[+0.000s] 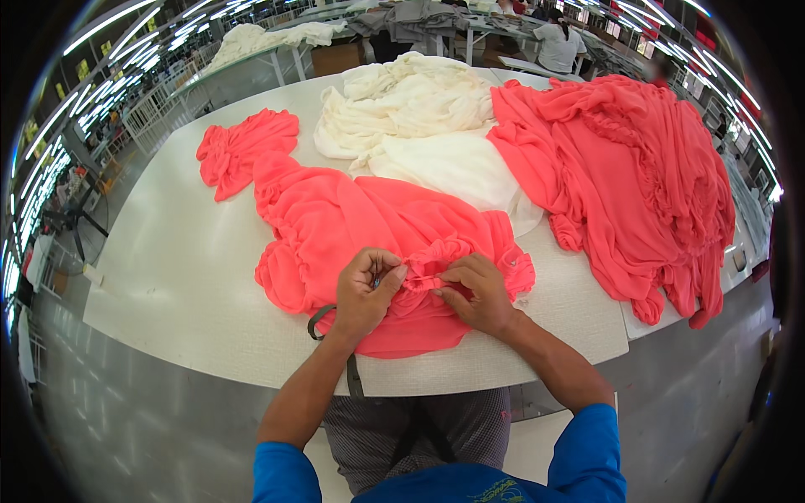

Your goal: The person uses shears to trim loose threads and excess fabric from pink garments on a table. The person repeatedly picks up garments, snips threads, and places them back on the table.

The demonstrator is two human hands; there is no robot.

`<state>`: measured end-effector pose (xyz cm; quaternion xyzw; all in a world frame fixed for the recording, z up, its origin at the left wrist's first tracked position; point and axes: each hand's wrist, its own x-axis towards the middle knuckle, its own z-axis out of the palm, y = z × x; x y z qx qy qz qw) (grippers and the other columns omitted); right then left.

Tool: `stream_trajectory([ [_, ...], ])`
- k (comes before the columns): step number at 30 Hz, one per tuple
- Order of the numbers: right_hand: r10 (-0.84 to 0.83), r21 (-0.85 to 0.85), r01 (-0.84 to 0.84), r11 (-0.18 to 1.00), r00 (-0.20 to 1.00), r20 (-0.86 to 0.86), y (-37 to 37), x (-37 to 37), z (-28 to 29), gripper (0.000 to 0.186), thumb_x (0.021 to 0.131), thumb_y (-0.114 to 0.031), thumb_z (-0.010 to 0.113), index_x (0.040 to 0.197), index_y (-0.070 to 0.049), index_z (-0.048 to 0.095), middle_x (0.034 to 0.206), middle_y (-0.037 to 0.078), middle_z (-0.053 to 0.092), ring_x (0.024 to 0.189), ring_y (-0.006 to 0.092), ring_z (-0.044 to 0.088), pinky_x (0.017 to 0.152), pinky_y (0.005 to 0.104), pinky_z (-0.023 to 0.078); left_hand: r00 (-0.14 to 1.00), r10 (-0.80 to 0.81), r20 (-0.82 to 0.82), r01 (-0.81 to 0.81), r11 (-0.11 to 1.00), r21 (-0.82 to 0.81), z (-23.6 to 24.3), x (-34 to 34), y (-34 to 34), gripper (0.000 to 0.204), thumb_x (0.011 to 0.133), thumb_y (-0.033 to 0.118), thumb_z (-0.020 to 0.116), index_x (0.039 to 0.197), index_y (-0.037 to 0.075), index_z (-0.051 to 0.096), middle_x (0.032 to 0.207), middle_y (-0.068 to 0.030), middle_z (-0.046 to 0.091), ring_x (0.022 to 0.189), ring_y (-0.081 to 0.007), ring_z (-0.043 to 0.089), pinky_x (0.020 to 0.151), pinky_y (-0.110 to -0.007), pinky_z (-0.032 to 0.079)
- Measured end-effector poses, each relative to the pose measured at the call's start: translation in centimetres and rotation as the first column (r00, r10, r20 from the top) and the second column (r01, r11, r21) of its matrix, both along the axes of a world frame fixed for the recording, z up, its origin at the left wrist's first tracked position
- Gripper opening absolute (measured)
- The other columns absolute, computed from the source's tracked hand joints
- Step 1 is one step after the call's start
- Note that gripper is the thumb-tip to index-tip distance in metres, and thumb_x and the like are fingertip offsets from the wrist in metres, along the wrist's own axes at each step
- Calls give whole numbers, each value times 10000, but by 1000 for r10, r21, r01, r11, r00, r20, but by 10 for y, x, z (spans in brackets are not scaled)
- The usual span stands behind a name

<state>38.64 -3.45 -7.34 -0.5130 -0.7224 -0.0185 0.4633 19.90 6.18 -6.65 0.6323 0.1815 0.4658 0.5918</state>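
A coral-pink garment (pixel 344 214) of thin, gathered cloth lies spread in front of me on the pale table. At its near side, my left hand (pixel 364 293) pinches the ruched edge between thumb and fingers. Something small and dark shows by those fingers, too small to make out. My right hand (pixel 481 295) grips the same gathered band a little to the right, thumb and fingertips closed on it. Between the two hands the band is held up in a small loop. A dark green strap (pixel 355 377) emerges beside my left forearm and hangs over the table's front edge.
Behind the garment lies a heap of cream cloth (pixel 411 109). A large coral pile (pixel 620 184) covers the right side, and a smaller coral piece (pixel 247 151) sits at the far left. Beyond the table (pixel 168 293), a person (pixel 558 44) is near other cloth-laden tables.
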Motion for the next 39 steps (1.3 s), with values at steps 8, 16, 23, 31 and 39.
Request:
stream_trajectory([
  [8,-5,27,4,1000,1000,17,-2,1,0,200,697,-63,765,848,-65,634,838,61,620,810,244,584,723,361,436,1000,14,-17,-14,1000,20,-1,1,2,77,895,28,634,920,19,562,725,14,554,562,-13,480,476,-157,386],
  [16,-15,59,14,998,1000,18,-2,3,0,212,674,-33,765,830,-74,626,840,46,621,799,236,578,705,353,430,1000,-8,-26,7,999,-43,-1,-1,2,82,906,61,630,925,16,564,736,-18,592,591,-56,567,496,-166,435],
  [23,22,50,-24,998,999,42,-4,7,5,230,668,-15,769,842,-55,624,837,78,615,775,249,575,686,346,431,998,-19,-55,14,996,-86,2,-2,2,85,910,60,626,927,3,566,756,-17,595,626,-54,568,578,-195,496],
  [31,-339,246,376,893,923,-180,-10,41,29,121,813,-69,701,897,-17,631,838,88,621,728,230,576,669,325,449,975,222,15,-218,969,-118,0,-3,9,71,915,76,615,931,30,563,741,4,572,541,-34,516,452,-166,399],
  [39,-456,-441,393,807,889,-43,-28,108,21,389,799,-57,694,1166,-39,565,1159,122,562,955,238,592,845,347,479,862,492,123,-476,868,-140,2,-14,35,94,907,107,633,931,50,561,743,13,572,512,-29,482,410,-160,354],
])
